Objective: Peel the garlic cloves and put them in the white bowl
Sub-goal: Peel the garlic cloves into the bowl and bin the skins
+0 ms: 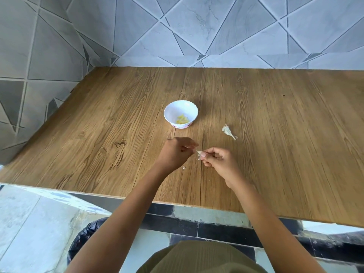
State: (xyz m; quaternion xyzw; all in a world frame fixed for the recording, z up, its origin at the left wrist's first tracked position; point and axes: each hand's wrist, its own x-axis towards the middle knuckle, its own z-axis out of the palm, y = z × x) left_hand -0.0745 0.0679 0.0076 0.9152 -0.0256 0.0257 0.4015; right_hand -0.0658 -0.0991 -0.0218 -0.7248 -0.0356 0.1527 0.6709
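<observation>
A wooden-patterned brown worktop (275, 134) stands against a grey tiled wall (197, 32) with a pattern of triangles. Both hands hover above the near middle of the worktop, close together.

The right hand (218, 160) pinches a small garlic clove (200, 154) between its thumb and curled fingers. The clove is pale, whitish with a little pink, and has loose papery skin on it. Its pointed end is turned to the left hand (175, 152). The fingers of the left hand are curled and their tips are just at this pointed end. I cannot tell if they pinch the skin or only touch it.

Behind the hands, on the worktop, stands a small white bowl (170, 107) with a wavy rim and a pink pattern near its foot. Inside it lie a few peeled cloves (182, 119), pale yellow and smooth, gathered at the near side of the bottom.

To the right of the white bowl, well apart from it, lies a dry garlic stem (228, 131) with white papery skin around it. A tiny scrap of skin (184, 168) lies on the worktop just beside the left wrist.

Below the worktop edge a black plastic bag (84, 239) is seen, and at the bottom edge an olive-green garment (201, 259).
</observation>
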